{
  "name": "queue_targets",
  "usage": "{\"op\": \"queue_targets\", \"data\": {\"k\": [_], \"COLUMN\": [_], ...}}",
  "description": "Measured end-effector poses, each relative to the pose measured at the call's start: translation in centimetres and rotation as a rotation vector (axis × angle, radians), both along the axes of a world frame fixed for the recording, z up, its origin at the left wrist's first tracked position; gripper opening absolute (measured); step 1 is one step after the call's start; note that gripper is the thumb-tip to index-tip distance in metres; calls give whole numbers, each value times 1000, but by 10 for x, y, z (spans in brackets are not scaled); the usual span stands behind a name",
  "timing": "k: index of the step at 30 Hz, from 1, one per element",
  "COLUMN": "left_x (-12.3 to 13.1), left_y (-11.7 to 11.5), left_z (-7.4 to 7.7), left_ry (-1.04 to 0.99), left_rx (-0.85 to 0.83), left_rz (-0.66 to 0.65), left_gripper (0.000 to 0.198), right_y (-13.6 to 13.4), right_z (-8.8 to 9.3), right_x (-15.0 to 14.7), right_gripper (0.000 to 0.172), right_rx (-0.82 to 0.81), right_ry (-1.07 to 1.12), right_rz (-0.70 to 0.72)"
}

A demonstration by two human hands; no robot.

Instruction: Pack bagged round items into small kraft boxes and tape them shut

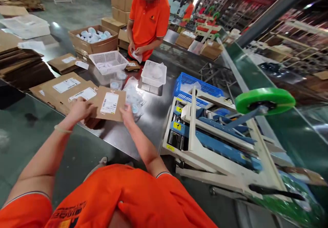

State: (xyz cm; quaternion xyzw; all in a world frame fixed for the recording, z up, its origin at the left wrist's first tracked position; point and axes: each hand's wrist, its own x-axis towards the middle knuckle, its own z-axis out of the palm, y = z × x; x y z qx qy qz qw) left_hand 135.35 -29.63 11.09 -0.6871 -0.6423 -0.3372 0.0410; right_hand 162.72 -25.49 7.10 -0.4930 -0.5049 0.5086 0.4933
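Observation:
A flat brown cardboard mailer (99,112) with a white printed label (110,102) is held up just over the metal table's front edge. My left hand (81,109) grips it at the left side, with the fingertips partly hidden. At its right edge my right hand (127,114) pinches the board, thumb towards me. Under and behind it to the left lie more flat cardboard pieces (56,93) with white labels. Clear plastic bags (135,99) holding small round white-and-blue items lie just beyond my right hand.
A co-worker (151,19) stands across the metal table (153,108), handling a small white item. White baskets (154,73), an open carton of round items (94,43) and cardboard stacks (24,65) are around. At right stands a taping machine (202,129) with green tape (284,99), beside a blue crate (176,88).

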Motion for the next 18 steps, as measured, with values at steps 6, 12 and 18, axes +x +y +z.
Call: {"op": "queue_targets", "data": {"k": [6, 12, 18], "left_x": [137, 197, 207], "left_y": [-48, -29, 0], "left_z": [-9, -87, -106], "left_ry": [88, -98, -331], "left_rx": [107, -811, -948], "left_rz": [-315, -759, -704], "left_gripper": [55, 35, 47], "right_y": [-72, -115, -116], "right_z": [10, -46, -83], "right_x": [156, 193, 219], "right_gripper": [49, 49, 51], "right_rx": [231, 261, 398], "right_ry": [-986, -1376, -1267], "right_rz": [69, 504, 362]}}
